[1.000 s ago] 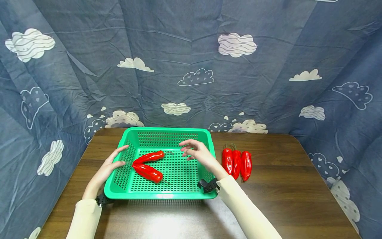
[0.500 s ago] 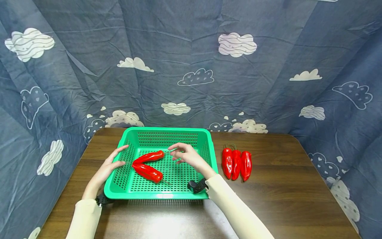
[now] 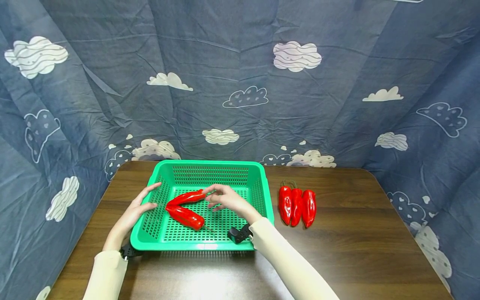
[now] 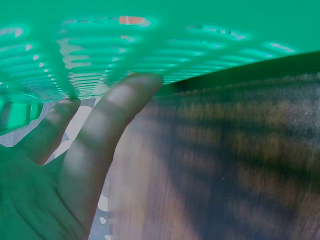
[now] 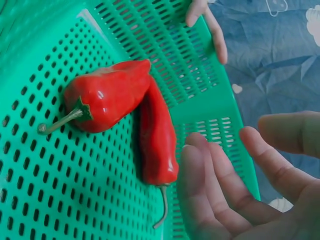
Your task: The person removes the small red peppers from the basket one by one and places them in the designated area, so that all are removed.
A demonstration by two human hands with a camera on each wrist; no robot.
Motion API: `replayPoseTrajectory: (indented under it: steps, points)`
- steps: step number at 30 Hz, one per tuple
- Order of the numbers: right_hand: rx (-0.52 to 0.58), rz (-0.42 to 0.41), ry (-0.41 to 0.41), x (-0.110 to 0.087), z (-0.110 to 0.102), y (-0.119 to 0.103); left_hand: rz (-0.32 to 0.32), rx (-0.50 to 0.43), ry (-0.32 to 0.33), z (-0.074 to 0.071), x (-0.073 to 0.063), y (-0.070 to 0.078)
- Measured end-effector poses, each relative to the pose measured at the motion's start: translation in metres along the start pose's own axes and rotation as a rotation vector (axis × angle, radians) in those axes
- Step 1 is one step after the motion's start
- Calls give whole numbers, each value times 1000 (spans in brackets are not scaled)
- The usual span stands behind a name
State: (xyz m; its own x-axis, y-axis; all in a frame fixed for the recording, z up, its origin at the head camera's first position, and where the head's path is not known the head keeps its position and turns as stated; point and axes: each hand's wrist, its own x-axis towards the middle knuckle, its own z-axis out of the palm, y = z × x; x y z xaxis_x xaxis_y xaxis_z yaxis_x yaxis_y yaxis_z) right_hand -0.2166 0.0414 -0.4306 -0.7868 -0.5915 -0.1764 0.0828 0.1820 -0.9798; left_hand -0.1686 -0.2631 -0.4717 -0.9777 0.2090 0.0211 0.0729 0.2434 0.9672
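Note:
Inside the green plastic basket (image 3: 202, 246), two red peppers lie on the slotted floor with their tips together. The farther pepper (image 3: 185, 198) has its stem end close to my right hand (image 3: 233, 203), which hovers over the basket, fingers bent loosely and holding nothing. The nearer pepper (image 3: 187, 217) points its stem to the right; both stems show in the right wrist view, where a small gap separates my fingers (image 5: 235, 195) from the slimmer pepper (image 5: 159, 137). At the basket's left side my left hand (image 3: 129, 214) rests with extended fingers against the rim and wall.
Three more red peppers (image 3: 296, 207) lie side by side on the wooden table (image 3: 360, 233), right of the basket. A dark blue curtain (image 3: 240, 75) with cloud prints hangs behind the table. Each wrist carries a black camera strap.
My right hand has moved left across the basket, from near its right side to the farther pepper's stem end. The left hand and the peppers have stayed in place.

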Motion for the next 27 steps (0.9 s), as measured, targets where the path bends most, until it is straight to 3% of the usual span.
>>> replayPoseTrajectory:
  steps: [10, 27]
  points:
    - [-4, 47, -33, 10, 7, 3, 26, 13, 2, 0, 1, -2]
    - [-83, 161, -201, 17, 19, 6, 18, 3, -1, 0, 1, -1]
